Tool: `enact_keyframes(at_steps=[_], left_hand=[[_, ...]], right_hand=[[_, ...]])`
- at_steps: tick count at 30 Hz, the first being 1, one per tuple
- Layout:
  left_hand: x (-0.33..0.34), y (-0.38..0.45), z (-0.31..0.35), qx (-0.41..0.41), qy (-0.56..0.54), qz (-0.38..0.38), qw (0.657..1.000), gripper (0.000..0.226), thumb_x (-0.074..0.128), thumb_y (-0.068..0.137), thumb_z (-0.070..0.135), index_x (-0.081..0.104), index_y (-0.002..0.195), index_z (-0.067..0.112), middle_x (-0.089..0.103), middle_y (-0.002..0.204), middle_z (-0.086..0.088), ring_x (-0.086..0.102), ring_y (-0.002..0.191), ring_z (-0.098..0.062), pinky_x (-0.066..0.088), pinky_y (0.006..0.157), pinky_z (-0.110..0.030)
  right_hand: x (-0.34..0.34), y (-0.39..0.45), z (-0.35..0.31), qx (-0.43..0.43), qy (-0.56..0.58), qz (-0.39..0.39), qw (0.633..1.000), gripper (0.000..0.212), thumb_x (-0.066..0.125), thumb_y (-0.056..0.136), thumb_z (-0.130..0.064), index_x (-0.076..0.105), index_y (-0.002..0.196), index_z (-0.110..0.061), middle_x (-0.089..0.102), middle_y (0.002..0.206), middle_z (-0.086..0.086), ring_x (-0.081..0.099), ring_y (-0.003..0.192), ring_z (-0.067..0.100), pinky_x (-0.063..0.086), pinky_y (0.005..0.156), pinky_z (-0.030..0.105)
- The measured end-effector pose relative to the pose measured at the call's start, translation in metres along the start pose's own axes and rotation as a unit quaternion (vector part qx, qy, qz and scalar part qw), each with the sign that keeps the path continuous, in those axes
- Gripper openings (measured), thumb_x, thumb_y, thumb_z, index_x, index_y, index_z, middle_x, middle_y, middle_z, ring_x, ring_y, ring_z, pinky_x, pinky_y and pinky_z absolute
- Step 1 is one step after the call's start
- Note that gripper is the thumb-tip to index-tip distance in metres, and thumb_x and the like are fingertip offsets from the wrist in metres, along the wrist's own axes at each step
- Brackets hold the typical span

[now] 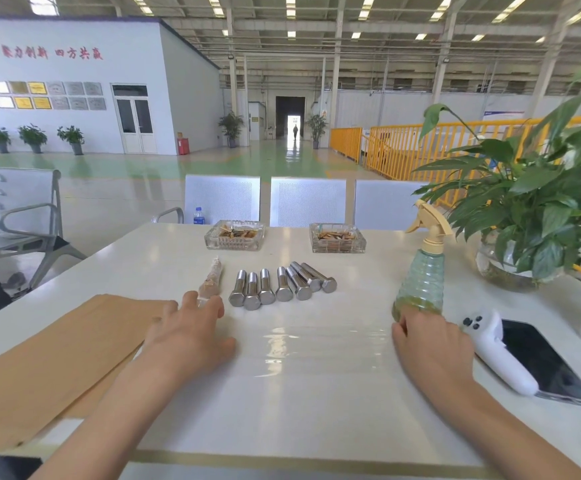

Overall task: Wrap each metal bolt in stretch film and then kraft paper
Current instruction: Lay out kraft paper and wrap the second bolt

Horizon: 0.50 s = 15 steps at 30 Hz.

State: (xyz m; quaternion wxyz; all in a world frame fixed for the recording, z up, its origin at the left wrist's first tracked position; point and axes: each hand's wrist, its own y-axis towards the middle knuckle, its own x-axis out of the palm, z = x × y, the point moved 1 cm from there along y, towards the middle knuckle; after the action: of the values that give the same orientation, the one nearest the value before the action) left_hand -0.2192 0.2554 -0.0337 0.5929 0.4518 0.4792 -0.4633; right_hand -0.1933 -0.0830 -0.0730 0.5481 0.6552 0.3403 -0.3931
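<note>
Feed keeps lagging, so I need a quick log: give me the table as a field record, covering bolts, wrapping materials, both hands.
bare bolts: seven, lying in a row mid-table
wrapped item: one film-wrapped piece, left of the row
stretch film: clear sheet spread flat between the hands
kraft paper: brown sheets at table's left
left hand: fingers extended, touching the wrapped piece's near end
right hand: on the film's right edge, beside the spray bottle

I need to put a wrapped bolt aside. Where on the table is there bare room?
Bare: the white table left of the film-wrapped bolt, beyond the kraft paper sheets; also between the steel bolts and the green spray bottle. Crowded: the right edge, with the white controller and black phone.
</note>
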Motion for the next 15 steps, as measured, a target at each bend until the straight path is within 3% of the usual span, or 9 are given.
enact_keyframes(at_steps=[3, 5, 8, 11, 15], left_hand=[[-0.002, 0.001, -0.004, 0.007, -0.013, 0.018, 1.0, 0.039, 0.054, 0.094, 0.051, 0.045, 0.131, 0.042, 0.031, 0.15, 0.003, 0.036, 0.136, -0.025, 0.041, 0.104, -0.04], [-0.003, 0.001, -0.002, 0.026, -0.005, 0.033, 0.999, 0.038, 0.055, 0.095, 0.045, 0.047, 0.132, 0.042, 0.026, 0.155, 0.003, 0.029, 0.142, -0.025, 0.039, 0.109, -0.039], [-0.002, 0.0, 0.006, 0.071, 0.034, 0.048, 0.996, 0.038, 0.057, 0.093, 0.036, 0.05, 0.13, 0.042, 0.021, 0.158, 0.005, 0.017, 0.147, -0.025, 0.032, 0.115, -0.039], [-0.002, 0.0, 0.012, 0.093, 0.096, 0.061, 0.989, 0.034, 0.056, 0.094, 0.03, 0.055, 0.126, 0.04, 0.021, 0.16, 0.006, 0.01, 0.151, -0.025, 0.022, 0.119, -0.04], [-0.005, -0.001, 0.011, 0.093, 0.146, 0.048, 0.984, 0.031, 0.051, 0.096, 0.028, 0.061, 0.125, 0.035, 0.025, 0.16, 0.007, 0.012, 0.151, -0.026, 0.018, 0.121, -0.041]], right_hand=[[-0.006, -0.003, 0.004, 0.011, 0.016, 0.007, 1.0, 0.013, 0.046, 0.099, -0.03, 0.046, 0.085, -0.029, 0.056, 0.074, -0.004, 0.06, 0.068, 0.024, 0.049, 0.059, 0.032], [-0.011, -0.008, -0.001, 0.004, 0.04, 0.045, 0.998, 0.01, 0.052, 0.096, -0.025, 0.052, 0.087, -0.029, 0.059, 0.08, -0.004, 0.059, 0.071, 0.024, 0.046, 0.056, 0.031], [-0.017, -0.017, -0.017, -0.084, 0.079, 0.061, 0.991, 0.02, 0.061, 0.088, -0.01, 0.065, 0.1, -0.026, 0.061, 0.096, -0.003, 0.059, 0.09, 0.025, 0.044, 0.062, 0.033], [-0.018, -0.021, -0.03, -0.166, 0.08, 0.012, 0.983, 0.032, 0.055, 0.091, -0.005, 0.068, 0.111, -0.028, 0.06, 0.103, -0.005, 0.055, 0.101, 0.021, 0.04, 0.071, 0.033], [-0.016, -0.018, -0.03, -0.153, 0.069, -0.084, 0.982, 0.035, 0.045, 0.097, -0.011, 0.062, 0.117, -0.033, 0.057, 0.109, -0.009, 0.057, 0.104, 0.018, 0.047, 0.075, 0.032]])
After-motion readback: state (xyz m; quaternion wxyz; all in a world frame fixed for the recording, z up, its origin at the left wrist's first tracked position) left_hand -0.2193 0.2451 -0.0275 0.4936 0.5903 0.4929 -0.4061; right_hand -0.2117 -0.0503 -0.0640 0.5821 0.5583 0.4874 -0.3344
